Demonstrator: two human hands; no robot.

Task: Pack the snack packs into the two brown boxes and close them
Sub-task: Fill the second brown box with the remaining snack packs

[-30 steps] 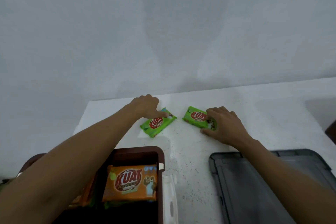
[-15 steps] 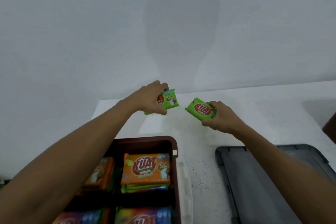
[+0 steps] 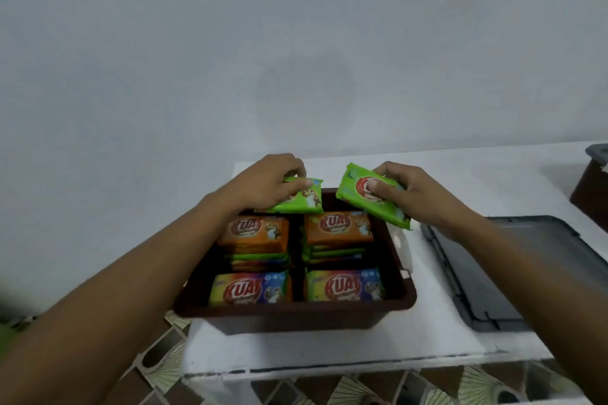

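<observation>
a: item 1, left hand (image 3: 263,184): pinches a green snack pack (image 3: 301,200), held over the far-left stack in the brown box (image 3: 296,316).
b: item 2, right hand (image 3: 418,197): grips a second green pack (image 3: 368,204), tilted above the far-right corner.
a: step, as judged: loading. 4 stacks show in the box, which is on the worktop (image 3: 427,332).
b: next move likely calls for laying each flat on an orange pack (image 3: 253,230), then fitting the grey lid (image 3: 510,273) that lies beside the box.

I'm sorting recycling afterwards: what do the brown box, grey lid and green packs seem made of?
The brown box looks like moulded plastic: smooth, rounded rim, faint sheen. The grey lid seems plastic too, matte with moulded ridges. The green packs look like thin glossy printed film, slightly crumpled.
</observation>
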